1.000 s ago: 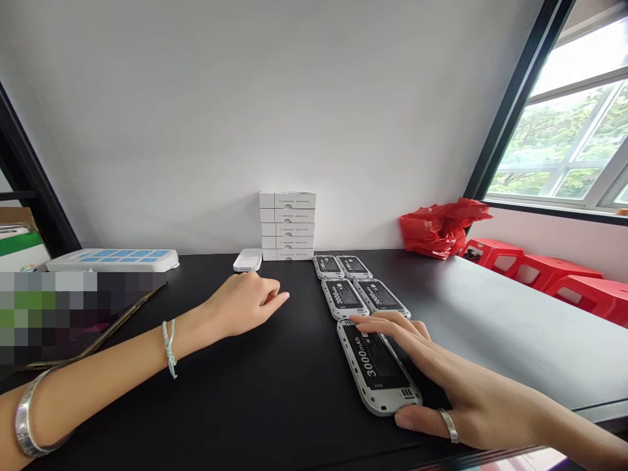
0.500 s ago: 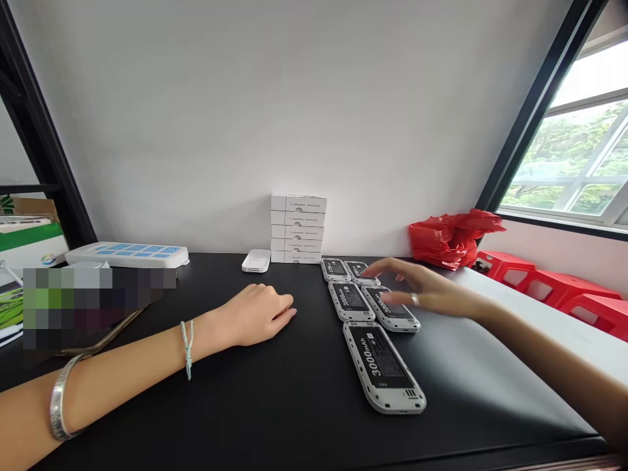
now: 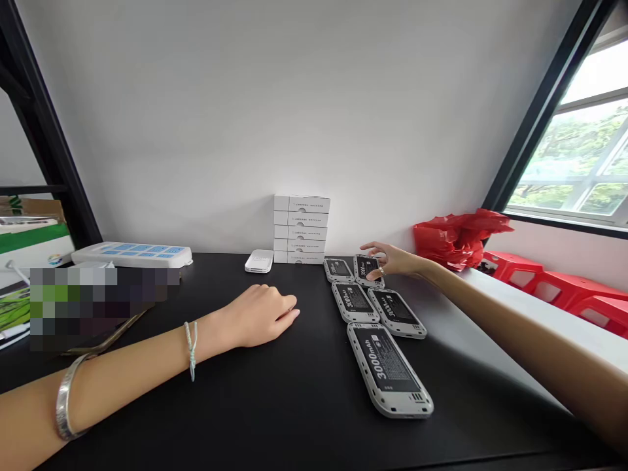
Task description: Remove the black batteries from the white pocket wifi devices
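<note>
My left hand (image 3: 265,315) rests on the black table, its fingers curled into a loose fist with nothing visible in them. At the far end of a group of white-framed devices with exposed black 3000mAh batteries, my right hand (image 3: 392,260) grips the back right device (image 3: 366,267) by its edges, thumb on the near side and fingers beyond. Left of it lies another battery device (image 3: 338,269). Two more, a left one (image 3: 354,297) and a right one (image 3: 396,309), sit in the middle row. Closest to me is a single battery device (image 3: 390,366).
Five-high or so, several white boxes (image 3: 301,229) are stacked against the wall. Beside them is a small pile of white covers (image 3: 259,261). A white power strip (image 3: 132,255) lies at left, red plastic bags (image 3: 456,239) at right, with red stools (image 3: 564,291) beyond the table.
My right hand has moved farther back and closed on the back right device, which now sits straighter and slightly apart from its neighbour. My left hand stays in place; the view shifted slightly.
</note>
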{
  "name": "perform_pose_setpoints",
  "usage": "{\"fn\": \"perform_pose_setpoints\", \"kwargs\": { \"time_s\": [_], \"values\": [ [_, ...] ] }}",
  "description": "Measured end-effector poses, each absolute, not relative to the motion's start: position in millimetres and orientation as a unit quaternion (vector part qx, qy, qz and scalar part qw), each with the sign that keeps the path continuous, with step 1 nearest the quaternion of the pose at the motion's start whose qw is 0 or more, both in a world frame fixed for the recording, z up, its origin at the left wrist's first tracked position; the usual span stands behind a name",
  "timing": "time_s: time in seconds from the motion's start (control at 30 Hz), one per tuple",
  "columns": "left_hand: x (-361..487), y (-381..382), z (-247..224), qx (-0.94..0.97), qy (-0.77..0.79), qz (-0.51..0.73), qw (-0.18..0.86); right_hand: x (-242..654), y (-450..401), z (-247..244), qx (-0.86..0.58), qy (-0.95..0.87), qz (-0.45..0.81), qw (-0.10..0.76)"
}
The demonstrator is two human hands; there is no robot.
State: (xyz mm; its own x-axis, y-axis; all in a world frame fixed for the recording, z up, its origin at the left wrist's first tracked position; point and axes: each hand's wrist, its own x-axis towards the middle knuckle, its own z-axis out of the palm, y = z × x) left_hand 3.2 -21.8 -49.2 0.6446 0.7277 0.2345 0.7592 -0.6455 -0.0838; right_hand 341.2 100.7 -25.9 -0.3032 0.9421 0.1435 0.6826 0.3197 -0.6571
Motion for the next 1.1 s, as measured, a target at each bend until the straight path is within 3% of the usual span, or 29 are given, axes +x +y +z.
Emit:
{"fn": "perform_pose_setpoints", "kwargs": {
  "time_s": [0.17, 0.27, 0.4, 0.53, 0.93, 1.1],
  "values": [
    [2, -11, -43, -0.889, -0.436, -0.137, 0.025, 332, 105, -7, -0.521, -0.700, 0.235, 0.428],
    [6, 4, -38, -0.873, -0.423, -0.240, -0.041, 304, 97, 6, -0.492, -0.687, 0.275, 0.459],
    [14, 28, -38, -0.858, -0.388, -0.329, -0.068, 249, 78, -1, -0.456, -0.708, 0.354, 0.407],
    [10, 44, -46, -0.870, -0.375, -0.288, -0.137, 208, 67, -23, -0.451, -0.730, 0.378, 0.347],
    [-2, 55, -53, -0.835, -0.429, -0.245, -0.241, 181, 79, -34, -0.419, -0.852, 0.210, 0.234],
    [-2, 56, -50, -0.835, -0.439, -0.226, -0.244, 174, 82, -29, -0.435, -0.855, 0.215, 0.184]
  ]
}}
